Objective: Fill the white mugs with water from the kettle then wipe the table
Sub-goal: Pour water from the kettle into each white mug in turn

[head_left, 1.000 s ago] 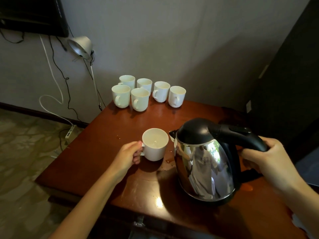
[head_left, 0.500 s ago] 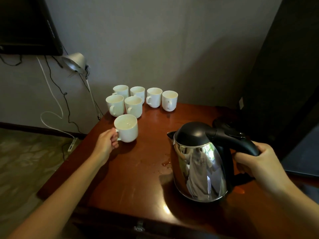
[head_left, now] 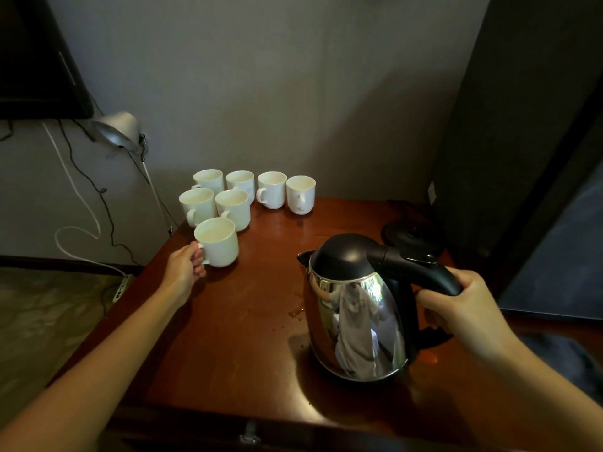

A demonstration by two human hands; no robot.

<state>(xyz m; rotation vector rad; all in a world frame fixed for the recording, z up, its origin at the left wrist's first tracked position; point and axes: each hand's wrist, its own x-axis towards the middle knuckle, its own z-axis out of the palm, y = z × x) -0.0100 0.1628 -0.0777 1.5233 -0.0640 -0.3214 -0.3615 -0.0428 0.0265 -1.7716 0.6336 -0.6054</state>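
Observation:
My left hand (head_left: pixel 183 272) grips the handle of a white mug (head_left: pixel 218 242) at the table's left side, just in front of a cluster of several white mugs (head_left: pixel 248 194) at the back. A steel kettle (head_left: pixel 357 314) with a black lid stands on the brown wooden table (head_left: pixel 248 337) at the right. My right hand (head_left: pixel 463 314) is curled round its black handle. A small puddle of water (head_left: pixel 295 312) lies beside the kettle's base.
The kettle's black power base (head_left: pixel 412 238) sits at the back right corner. A silver lamp (head_left: pixel 117 132) and cables hang off the table's left, over a power strip (head_left: pixel 120 287) on the floor. A dark cabinet stands at the right.
My left hand has carried the mug from beside the kettle's spout back and left to the front of the mug cluster. The kettle has stayed upright in my right hand.

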